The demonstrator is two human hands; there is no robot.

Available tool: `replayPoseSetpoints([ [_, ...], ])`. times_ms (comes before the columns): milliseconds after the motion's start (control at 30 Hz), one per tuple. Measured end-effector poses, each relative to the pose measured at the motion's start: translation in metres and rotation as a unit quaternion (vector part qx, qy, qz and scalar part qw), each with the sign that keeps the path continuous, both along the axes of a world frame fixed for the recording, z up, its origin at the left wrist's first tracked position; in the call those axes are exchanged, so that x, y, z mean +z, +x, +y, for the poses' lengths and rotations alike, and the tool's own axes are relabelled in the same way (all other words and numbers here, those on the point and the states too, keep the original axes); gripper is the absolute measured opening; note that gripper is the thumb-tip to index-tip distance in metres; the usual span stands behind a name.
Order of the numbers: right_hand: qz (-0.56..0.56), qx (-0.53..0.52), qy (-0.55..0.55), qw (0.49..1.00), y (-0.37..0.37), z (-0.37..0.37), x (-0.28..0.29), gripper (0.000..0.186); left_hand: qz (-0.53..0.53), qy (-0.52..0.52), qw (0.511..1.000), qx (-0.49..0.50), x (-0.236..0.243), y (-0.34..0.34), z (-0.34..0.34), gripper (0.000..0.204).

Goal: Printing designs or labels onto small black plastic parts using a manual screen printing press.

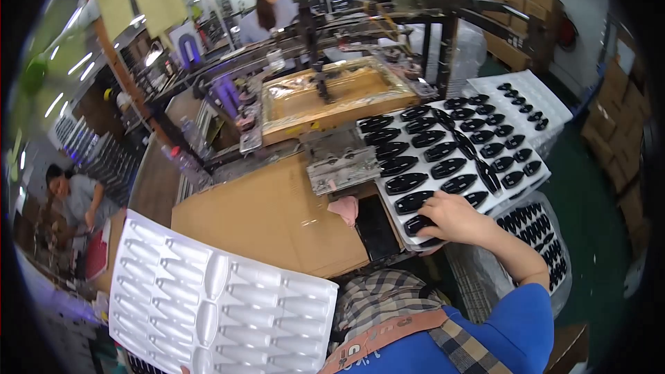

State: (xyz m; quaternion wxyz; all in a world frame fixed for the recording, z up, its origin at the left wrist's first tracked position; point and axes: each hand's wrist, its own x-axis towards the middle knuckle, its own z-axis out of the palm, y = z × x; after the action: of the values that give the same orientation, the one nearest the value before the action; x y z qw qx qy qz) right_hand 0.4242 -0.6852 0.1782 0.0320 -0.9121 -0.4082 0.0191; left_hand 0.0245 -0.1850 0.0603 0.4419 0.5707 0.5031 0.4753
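My right hand [454,220] has its fingers curled over a glossy black oval piece [416,226] at the near left corner of a white moulded tray [502,190] holding several rows of such pieces. At the lower left, a second white tray [222,305] with bare moulded hollows is held tilted; my left hand [185,369] shows only a fingertip at its bottom edge. A pink cloth [344,209] and a black flat pad [375,235] lie just left of the loaded tray. Brown cardboard [256,208] covers the bench behind the held tray.
A wood-framed screen [332,90] on a metal rig stands ahead, with a metal plate [339,170] before it. More filled trays [533,242] sit at right and behind. Stacked boxes [609,159] line the right. One co-worker [86,201] works at left, another [267,14] beyond the rig.
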Motion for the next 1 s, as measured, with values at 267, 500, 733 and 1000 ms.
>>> replayPoseSetpoints([
  [267,0.122,-0.045,0.158,0.979,0.024,0.017,0.055,0.039,-0.168,-0.041,0.985,-0.001,-0.041,0.005,0.029,0.043],
  [500,0.052,0.098,0.32,0.941,0.119,0.077,0.041,0.059,-0.13,-0.016,0.991,-0.032,-0.042,0.116,0.027,0.045],
  [733,0.082,0.121,0.29,0.946,0.159,0.134,0.009,0.06,-0.209,-0.049,0.972,-0.1,-0.056,0.209,-0.048,0.046],
  [1000,0.053,0.128,0.282,0.949,0.144,0.122,0.009,0.05,0.03,-0.209,0.973,-0.097,-0.042,0.171,-0.093,0.024],
])
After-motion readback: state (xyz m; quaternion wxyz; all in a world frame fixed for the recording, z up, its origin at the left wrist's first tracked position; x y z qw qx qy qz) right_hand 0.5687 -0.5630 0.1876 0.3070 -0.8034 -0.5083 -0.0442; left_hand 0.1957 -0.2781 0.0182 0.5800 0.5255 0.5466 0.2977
